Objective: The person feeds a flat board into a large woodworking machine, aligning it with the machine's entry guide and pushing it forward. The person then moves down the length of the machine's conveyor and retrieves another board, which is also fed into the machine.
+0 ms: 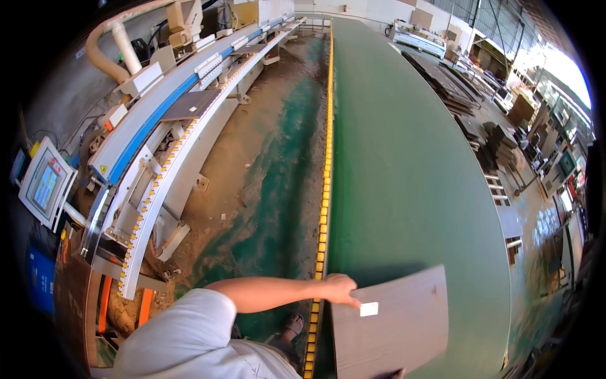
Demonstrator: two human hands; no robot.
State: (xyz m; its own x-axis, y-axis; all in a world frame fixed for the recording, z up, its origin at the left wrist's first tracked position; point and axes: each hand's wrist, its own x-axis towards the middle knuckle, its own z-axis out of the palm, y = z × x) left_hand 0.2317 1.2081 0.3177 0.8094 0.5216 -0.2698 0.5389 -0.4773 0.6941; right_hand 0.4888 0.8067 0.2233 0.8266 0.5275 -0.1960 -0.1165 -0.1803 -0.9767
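Observation:
A rectangular grey-brown board point(398, 331) with a small white label point(368, 309) near its far left corner is held over the green conveyor belt point(404, 189). It looks tilted, and a dark shadow lies on the belt beyond its far edge. My left hand point(339, 289) is closed on that far left corner, thumb on top by the label and the other fingers mostly hidden. Of my right hand point(398, 374), only a fingertip shows over the board's near edge at the bottom of the picture. The rest of that hand is out of sight.
Yellow rollers point(325, 215) line the belt's left edge. Across a dusty floor strip point(271, 164), a long machine with a blue rail point(151, 129) carries another brown board point(189, 106). A control screen point(47, 183) stands far left. Stacked panels point(442, 82) lie right of the belt.

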